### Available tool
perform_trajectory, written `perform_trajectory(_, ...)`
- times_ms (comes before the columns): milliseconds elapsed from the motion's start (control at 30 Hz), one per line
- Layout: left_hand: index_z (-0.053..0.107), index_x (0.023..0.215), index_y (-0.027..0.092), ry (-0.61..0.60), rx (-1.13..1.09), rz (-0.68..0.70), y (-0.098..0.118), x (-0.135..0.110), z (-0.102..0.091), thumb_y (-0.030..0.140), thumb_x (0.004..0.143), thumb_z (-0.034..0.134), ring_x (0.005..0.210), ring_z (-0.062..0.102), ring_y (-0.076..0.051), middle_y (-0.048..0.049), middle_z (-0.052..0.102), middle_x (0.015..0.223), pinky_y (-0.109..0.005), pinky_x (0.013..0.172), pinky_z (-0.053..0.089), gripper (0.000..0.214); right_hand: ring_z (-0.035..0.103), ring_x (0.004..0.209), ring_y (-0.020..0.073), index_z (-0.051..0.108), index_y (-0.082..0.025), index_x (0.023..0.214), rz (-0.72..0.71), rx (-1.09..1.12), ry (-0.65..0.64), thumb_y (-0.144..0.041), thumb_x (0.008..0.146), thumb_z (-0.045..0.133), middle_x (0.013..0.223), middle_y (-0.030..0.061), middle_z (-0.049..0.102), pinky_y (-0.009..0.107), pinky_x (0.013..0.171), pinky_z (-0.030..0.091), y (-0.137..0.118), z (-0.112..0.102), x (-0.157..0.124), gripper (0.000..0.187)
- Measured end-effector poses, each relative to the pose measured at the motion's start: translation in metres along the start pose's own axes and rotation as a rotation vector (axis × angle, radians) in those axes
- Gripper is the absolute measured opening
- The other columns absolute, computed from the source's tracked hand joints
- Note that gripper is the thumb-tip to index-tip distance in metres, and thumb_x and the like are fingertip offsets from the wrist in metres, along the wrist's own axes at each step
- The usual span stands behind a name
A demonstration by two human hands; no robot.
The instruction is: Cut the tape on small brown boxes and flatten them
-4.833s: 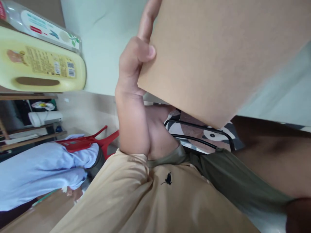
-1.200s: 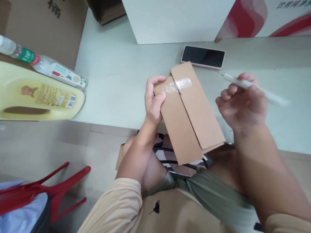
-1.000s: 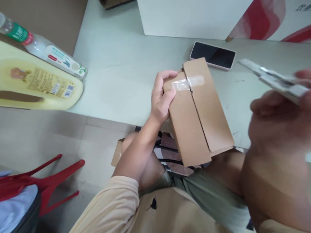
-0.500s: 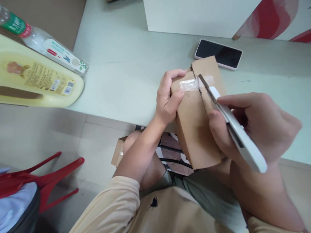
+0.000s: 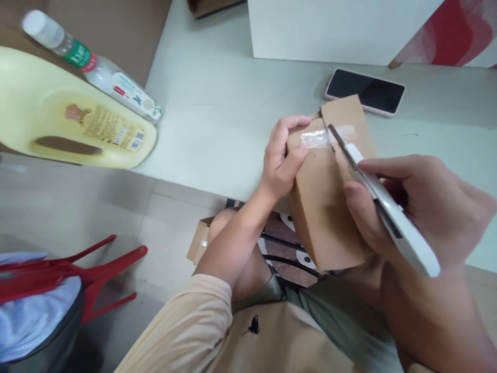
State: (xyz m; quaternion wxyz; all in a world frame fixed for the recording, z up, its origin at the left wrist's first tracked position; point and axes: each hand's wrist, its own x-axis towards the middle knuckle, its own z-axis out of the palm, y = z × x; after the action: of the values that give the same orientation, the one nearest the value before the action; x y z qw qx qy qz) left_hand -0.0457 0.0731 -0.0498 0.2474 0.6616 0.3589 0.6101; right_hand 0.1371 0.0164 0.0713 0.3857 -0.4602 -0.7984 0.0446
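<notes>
A brown cardboard box (image 5: 318, 197) is tilted at the table's front edge, above my lap. My left hand (image 5: 285, 155) grips its left side, thumb on the top face near a strip of clear tape (image 5: 315, 139). My right hand (image 5: 415, 202) is closed around a white utility knife (image 5: 407, 235). Its extended blade (image 5: 336, 135) has its tip at the tape where it crosses the seam between the flaps. Whether the blade has gone through the tape, I cannot tell. The box's right side is partly hidden behind my right hand.
A phone (image 5: 367, 90) lies beyond the box on the pale table (image 5: 202, 124). At the left lie a yellow jug (image 5: 73, 119) and a clear bottle (image 5: 104, 75). A white panel (image 5: 318, 26) stands behind. Below are a red stool (image 5: 101, 274) and a patterned bag (image 5: 285, 238).
The whole scene has shifted a little to the right in view. My hands, the box and the knife keep nearly the same positions relative to one another.
</notes>
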Motion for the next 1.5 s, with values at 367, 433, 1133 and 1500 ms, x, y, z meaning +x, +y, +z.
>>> perform_trajectory(367,0.052,0.128,0.032,0.056,-0.096,-0.081,0.008,0.003,0.002,0.063,0.097,0.048,0.126,0.059,-0.03,-0.005,0.06,0.125,-0.052,0.111,0.045,0.044,0.047,0.046,0.0108,0.068,-0.027,0.092,0.035,-0.015,-0.019,-0.034,0.088,0.069,0.059,-0.005,0.057,0.027,0.046,0.036,0.0,0.001,-0.001,0.008)
perform_trajectory(433,0.053,0.127,0.032,0.06,-0.097,-0.089,0.008,0.003,0.002,0.064,0.096,0.048,0.127,0.058,-0.031,-0.0053,0.06,0.125,-0.053,0.112,0.045,0.045,0.048,0.046,0.011,0.067,-0.026,0.092,0.02,-0.001,-0.004,-0.033,0.087,0.071,0.057,-0.0054,0.056,0.026,0.045,0.036,-0.001,0.0,-0.001,0.01)
perform_trajectory(1133,0.052,0.127,0.03,0.039,-0.104,-0.104,0.006,0.003,-0.001,0.062,0.096,0.051,0.126,0.058,-0.032,-0.0062,0.061,0.126,-0.052,0.11,0.046,0.045,0.047,0.046,0.0114,0.064,-0.028,0.084,0.078,-0.003,0.057,-0.029,0.086,0.065,0.055,-0.0047,0.053,0.027,0.044,0.033,-0.002,-0.003,-0.009,0.003)
perform_trajectory(1500,0.052,0.129,0.032,0.029,-0.143,-0.109,0.006,0.002,-0.002,0.061,0.096,0.052,0.128,0.057,-0.03,-0.0048,0.06,0.127,-0.05,0.111,0.045,0.044,0.047,0.045,0.01,0.065,-0.027,0.088,-0.003,-0.024,0.073,-0.029,0.085,0.068,0.055,-0.0056,0.054,0.026,0.043,0.033,0.001,0.0,-0.003,0.004)
